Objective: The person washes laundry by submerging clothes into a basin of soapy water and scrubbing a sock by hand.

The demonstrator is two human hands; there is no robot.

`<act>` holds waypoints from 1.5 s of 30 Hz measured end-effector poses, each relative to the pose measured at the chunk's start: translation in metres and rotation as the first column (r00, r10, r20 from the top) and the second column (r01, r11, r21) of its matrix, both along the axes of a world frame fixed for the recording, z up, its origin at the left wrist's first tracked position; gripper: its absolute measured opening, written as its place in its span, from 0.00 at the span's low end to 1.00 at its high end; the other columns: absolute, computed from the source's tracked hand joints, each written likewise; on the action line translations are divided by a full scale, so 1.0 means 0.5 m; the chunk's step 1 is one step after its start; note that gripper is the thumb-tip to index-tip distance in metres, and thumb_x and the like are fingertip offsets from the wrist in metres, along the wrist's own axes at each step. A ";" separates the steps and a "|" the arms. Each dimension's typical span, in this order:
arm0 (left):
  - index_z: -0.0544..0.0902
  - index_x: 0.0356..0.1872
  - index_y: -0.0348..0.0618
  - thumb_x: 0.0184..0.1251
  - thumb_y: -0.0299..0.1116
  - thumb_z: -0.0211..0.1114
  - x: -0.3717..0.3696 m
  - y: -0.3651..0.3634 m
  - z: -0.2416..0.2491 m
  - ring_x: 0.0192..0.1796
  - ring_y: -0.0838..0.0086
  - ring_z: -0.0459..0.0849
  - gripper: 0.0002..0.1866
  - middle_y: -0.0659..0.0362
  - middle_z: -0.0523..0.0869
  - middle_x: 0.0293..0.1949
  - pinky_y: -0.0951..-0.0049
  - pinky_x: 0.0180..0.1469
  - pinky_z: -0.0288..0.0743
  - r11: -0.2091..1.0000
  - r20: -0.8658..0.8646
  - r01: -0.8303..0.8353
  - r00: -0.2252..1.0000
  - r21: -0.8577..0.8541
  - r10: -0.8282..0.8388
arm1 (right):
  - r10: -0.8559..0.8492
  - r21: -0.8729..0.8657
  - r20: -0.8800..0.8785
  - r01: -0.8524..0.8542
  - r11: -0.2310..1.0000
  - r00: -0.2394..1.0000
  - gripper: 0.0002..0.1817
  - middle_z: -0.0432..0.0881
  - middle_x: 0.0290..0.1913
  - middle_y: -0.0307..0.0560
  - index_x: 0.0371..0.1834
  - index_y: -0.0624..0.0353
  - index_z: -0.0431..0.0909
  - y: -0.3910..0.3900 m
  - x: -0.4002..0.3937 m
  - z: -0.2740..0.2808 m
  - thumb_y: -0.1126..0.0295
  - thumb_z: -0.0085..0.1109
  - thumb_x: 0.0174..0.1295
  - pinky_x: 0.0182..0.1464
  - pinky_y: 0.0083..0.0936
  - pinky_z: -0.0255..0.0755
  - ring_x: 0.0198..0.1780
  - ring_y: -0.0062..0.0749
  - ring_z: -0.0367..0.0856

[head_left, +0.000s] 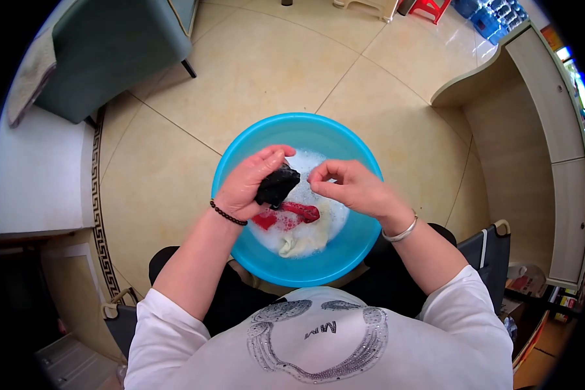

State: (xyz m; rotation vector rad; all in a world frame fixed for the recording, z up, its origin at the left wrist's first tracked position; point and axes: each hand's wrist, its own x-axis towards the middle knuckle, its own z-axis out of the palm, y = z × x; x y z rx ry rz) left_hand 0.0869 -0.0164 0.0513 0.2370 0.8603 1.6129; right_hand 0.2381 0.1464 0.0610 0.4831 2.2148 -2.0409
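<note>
Over a round blue basin (305,281), my left hand (246,188) is closed around a small, bunched piece of black cloth (278,186). Just to its right is my right hand (351,185), its thumb and fingertips pinched together and apart from the black cloth. Whether anything thin is in that pinch I cannot make out. Below the hands, a red cloth (301,211) and a pale cream cloth (297,246) lie partly sunk in white suds (312,162). The kind of garment is not clear for any of these cloths.
The basin stands on a beige tiled floor (266,65) between my knees. A grey-green armchair (120,52) is at upper left, beside a white block (42,172). A wooden cabinet (526,130) stands at right. A red stool (429,8) and blue water bottles (487,19) are at the back.
</note>
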 end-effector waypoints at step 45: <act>0.72 0.55 0.38 0.63 0.26 0.61 0.064 -0.002 -0.012 0.48 0.76 0.79 0.19 0.61 0.80 0.46 0.73 0.52 0.74 0.964 -0.281 0.170 0.933 -0.205 -0.224 | -0.465 -0.515 0.047 0.421 0.747 0.884 0.12 0.78 0.33 0.35 0.40 0.59 0.77 -0.027 -0.012 -0.035 0.61 0.53 0.67 0.37 0.15 0.70 0.34 0.14 0.73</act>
